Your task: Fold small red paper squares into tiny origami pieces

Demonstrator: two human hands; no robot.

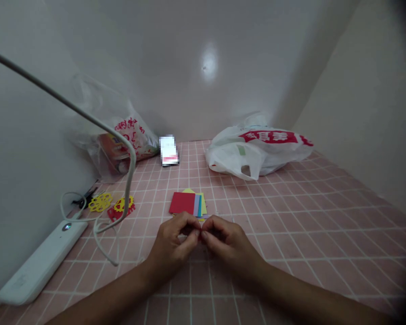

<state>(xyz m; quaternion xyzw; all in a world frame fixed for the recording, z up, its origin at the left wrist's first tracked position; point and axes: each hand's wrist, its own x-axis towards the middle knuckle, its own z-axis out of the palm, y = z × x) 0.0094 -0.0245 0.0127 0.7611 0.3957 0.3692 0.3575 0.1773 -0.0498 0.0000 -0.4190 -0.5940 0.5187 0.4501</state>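
Thumb and forefinger of my left hand [177, 239] are pinched together, and my right hand [225, 237] makes the same pinch. Their fingertips meet near the middle of the view. Whatever lies between them is too small or hidden to make out. Just beyond the hands is a loose stack of coloured paper: a red sheet [182, 202] on top at the left, with lilac, blue and yellow sheets [203, 204] showing at its right. Scraps of yellow and lilac show at the near edge of the stack, partly behind my fingers.
Yellow paper cutouts [100, 202] and a red cutout [130, 210] lie left, beside dark-handled scissors [84, 200]. A white power bank-like box [40, 266] and a pale cable [131, 167] are at left. Plastic bags [140, 135] [264, 149] and a lit phone [169, 150] stand behind.
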